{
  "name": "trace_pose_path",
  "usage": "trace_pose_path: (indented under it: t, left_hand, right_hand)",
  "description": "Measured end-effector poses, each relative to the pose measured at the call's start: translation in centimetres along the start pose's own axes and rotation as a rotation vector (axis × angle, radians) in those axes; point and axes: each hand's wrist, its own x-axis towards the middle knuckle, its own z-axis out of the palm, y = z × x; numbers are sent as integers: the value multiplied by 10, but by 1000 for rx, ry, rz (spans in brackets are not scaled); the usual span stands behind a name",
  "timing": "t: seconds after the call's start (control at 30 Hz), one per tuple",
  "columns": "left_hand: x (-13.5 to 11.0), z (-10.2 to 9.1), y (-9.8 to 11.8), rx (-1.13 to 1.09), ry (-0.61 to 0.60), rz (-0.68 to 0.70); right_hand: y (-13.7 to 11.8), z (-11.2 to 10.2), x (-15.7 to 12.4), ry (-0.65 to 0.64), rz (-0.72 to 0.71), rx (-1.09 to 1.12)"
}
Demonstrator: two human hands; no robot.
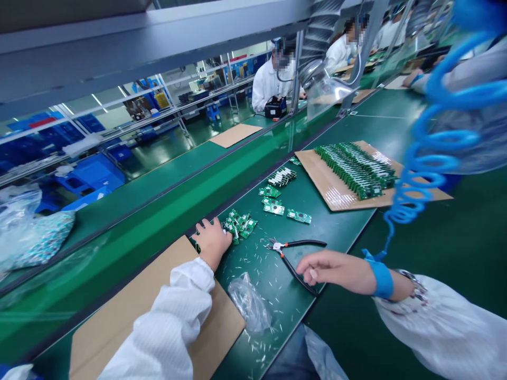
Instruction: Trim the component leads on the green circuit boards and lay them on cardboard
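My left hand (213, 241) is curled over a small heap of green circuit boards (240, 225) at the far corner of a cardboard sheet (130, 316), fingers closed on some of them. My right hand (336, 270), with a blue wrist strap (381, 277) on a coiled blue cord (431, 153), lies on the green mat, its fingers bent against a black handle of the open cutting pliers (295, 253). It does not clearly grip them. Short cut pin ends lie scattered around the pliers.
A few single boards (285, 210) and a small stack (282, 177) lie farther out. A second cardboard (336, 184) carries rows of boards. An empty plastic bag (249, 303) lies near the front edge. Other people in white coats work at the far benches.
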Motion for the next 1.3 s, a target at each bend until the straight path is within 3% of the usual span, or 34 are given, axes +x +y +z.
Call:
trace_pose_path:
  t: [0.23, 0.53, 0.7, 0.87, 1.0, 1.13, 1.3]
  left_hand:
    - [11, 1, -5, -74, -115, -187]
    - [14, -4, -14, -125, -121, -56]
    - [17, -4, -16, -137, -189, -117]
    - [17, -2, -19, -135, -148, -70]
    - [16, 1, -28, -132, -97, 8]
    - [16, 0, -32, -137, -108, 40]
    - [15, -7, -28, -147, -195, 0]
  right_hand:
    - [1, 2, 1, 6, 21, 30]
    - [-3, 2, 0, 11, 53, 49]
    - [-2, 2, 1, 28, 22, -7]
    - [4, -4, 4, 262, -62, -366]
    - [17, -10, 7, 475, -28, -754]
    - [27, -3, 14, 425, 128, -1045]
    - [32, 11, 22, 422, 190, -1167]
